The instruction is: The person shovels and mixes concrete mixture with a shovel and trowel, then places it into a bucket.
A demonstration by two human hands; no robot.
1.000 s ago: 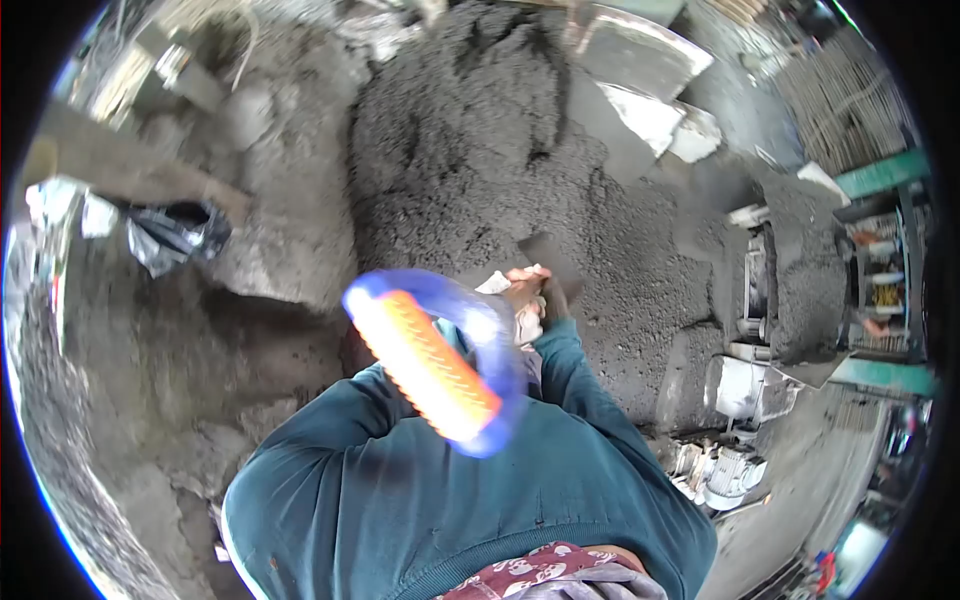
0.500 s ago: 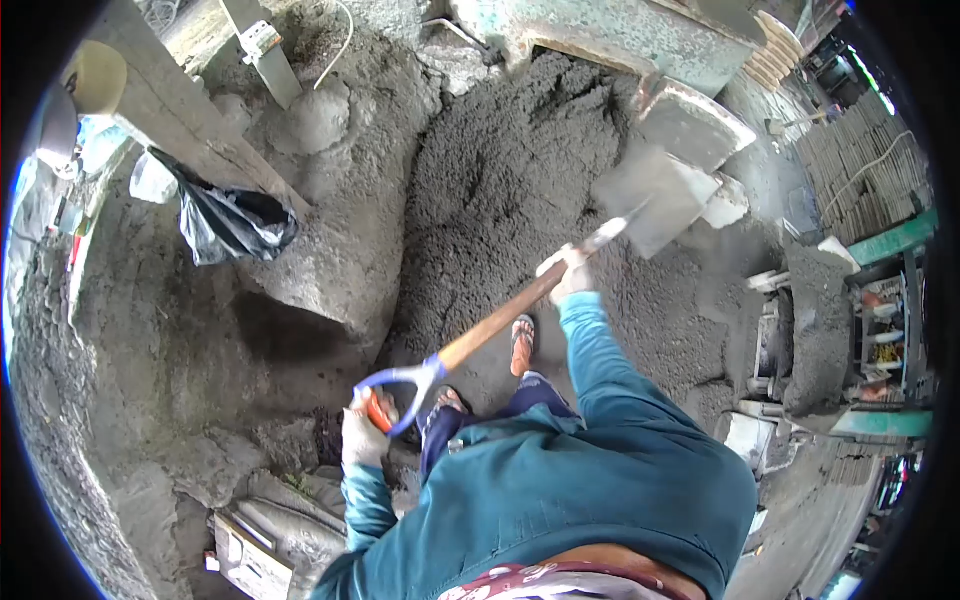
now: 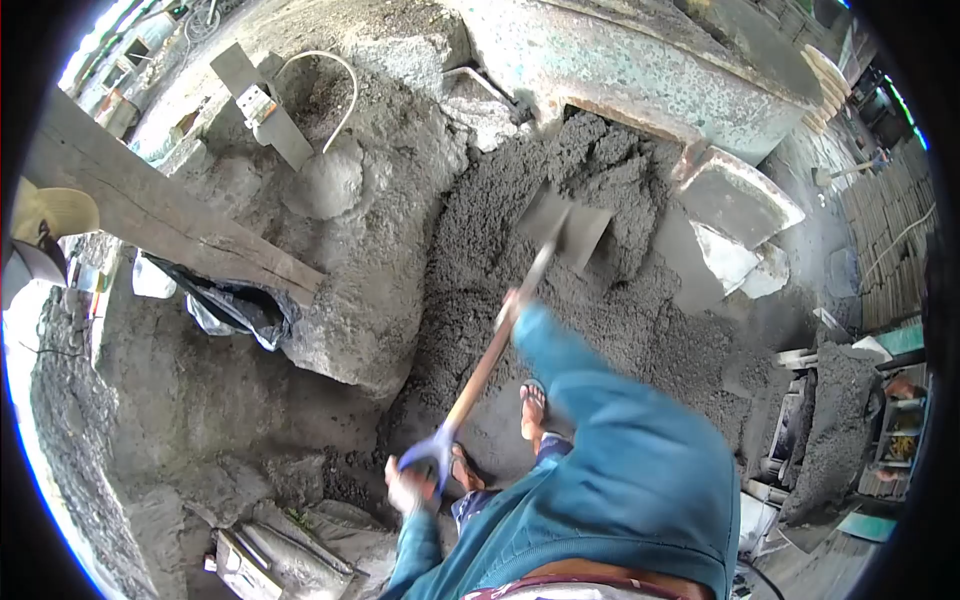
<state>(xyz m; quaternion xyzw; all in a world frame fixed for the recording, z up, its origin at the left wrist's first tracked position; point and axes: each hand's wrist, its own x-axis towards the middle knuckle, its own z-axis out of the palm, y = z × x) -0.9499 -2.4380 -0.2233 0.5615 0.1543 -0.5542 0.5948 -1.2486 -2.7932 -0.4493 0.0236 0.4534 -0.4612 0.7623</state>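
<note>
A shovel with a wooden shaft (image 3: 480,375) slants up across the middle of the view. My left hand (image 3: 408,487) is closed on its blue and orange D-handle at the lower end. Further up, my right hand (image 3: 511,308) grips the shaft near the metal socket; it is slightly blurred. The shovel's flat grey blade (image 3: 562,228) rests at or just over the heap of dark, wet grey mix (image 3: 490,215), and no load shows on it.
A wooden post (image 3: 170,205) with a black plastic bag (image 3: 240,305) stands at the left. Behind the heap is a worn pale-green metal trough (image 3: 640,75). A metal plate (image 3: 740,195) lies right of the heap. Mix-covered machinery (image 3: 835,430) stands at the right.
The shovel blade has swung left, away from the plate and onto the heap. My right hand has moved left and down with the shaft, and my left hand slightly right and down. The view has shifted.
</note>
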